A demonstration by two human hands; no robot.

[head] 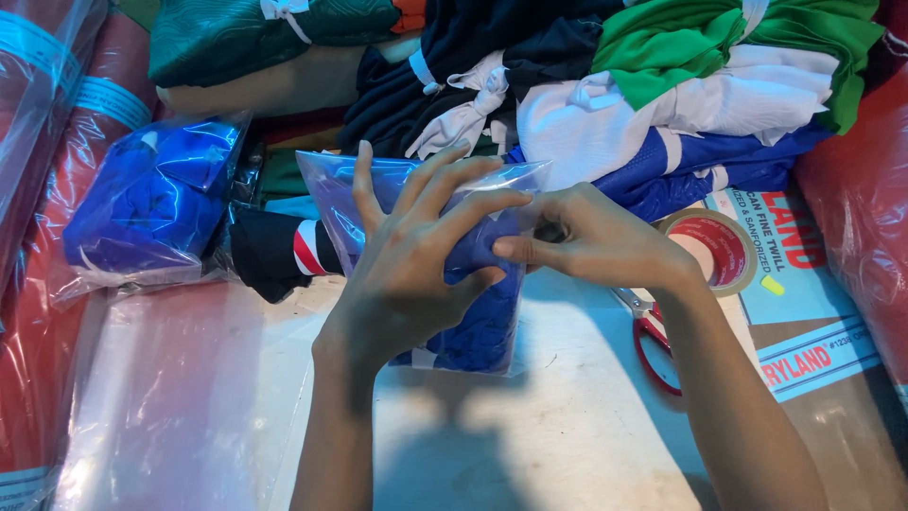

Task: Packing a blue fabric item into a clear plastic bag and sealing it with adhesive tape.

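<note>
Head view: hands [492, 255] pinch crinkly clear bag [473, 322].

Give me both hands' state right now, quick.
Left hand: fingers spread, pressed on the clear bag of blue cloth, holding it.
Right hand: fingers pinched on the same bag's side, gripping it.

tape roll [721, 248], red scissors [653, 331], piled folded clothes [605, 85], bagged blue garment [151, 199].

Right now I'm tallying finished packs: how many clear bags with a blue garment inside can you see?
2: one bagged blue garment held by both hands in the middle, another sealed blue pack lying at left. More may be hidden under the clothes pile.
</note>
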